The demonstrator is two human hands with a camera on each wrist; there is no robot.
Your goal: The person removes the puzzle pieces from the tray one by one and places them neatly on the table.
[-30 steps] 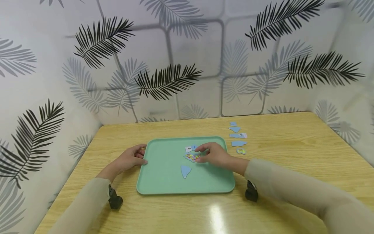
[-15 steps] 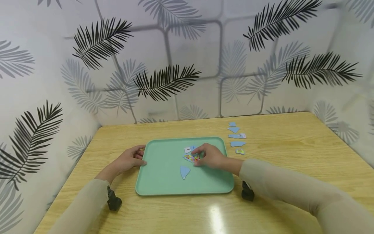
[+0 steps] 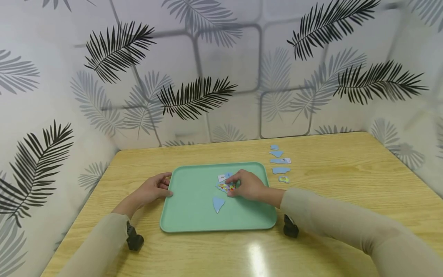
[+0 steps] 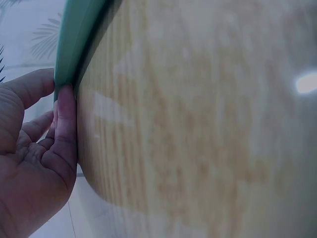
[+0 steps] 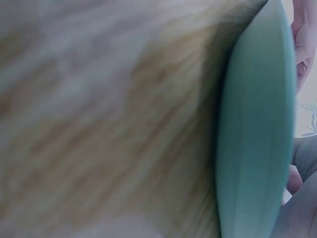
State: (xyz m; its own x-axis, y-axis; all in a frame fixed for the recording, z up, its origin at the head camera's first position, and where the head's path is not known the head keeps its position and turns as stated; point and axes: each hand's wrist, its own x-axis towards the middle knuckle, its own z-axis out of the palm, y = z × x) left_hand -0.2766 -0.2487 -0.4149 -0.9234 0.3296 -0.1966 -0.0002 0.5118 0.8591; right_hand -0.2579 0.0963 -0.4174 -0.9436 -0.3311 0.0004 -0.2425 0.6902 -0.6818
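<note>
A green tray (image 3: pixel 194 215) lies on the wooden table. My left hand (image 3: pixel 154 189) grips its left edge, the thumb over the rim and the fingers against the outer side, as the left wrist view shows. Over the tray, my right hand (image 3: pixel 250 186) holds a multicoloured jigsaw puzzle piece (image 3: pixel 224 187) between thumb and fingers, partly covering it. Just behind that lie a white piece with a dark mark (image 3: pixel 221 178) and a blue piece (image 3: pixel 228 175). Nearer the front is a blue triangular piece (image 3: pixel 218 204). In the right wrist view the tray wall hides the fingertips.
Right of the tray, several loose pieces stand in a column on the table (image 3: pixel 328 184): blue ones, a long blue one with a white end (image 3: pixel 280 161), and a small yellow-green one (image 3: pixel 283 179) nearest me. A leaf-patterned wall covering (image 3: pixel 228 115) closes off the back.
My right hand has moved slightly left, thumb and fingers staying at the multicoloured piece. My left hand keeps its hold on the tray edge. The whole view has shifted a little.
</note>
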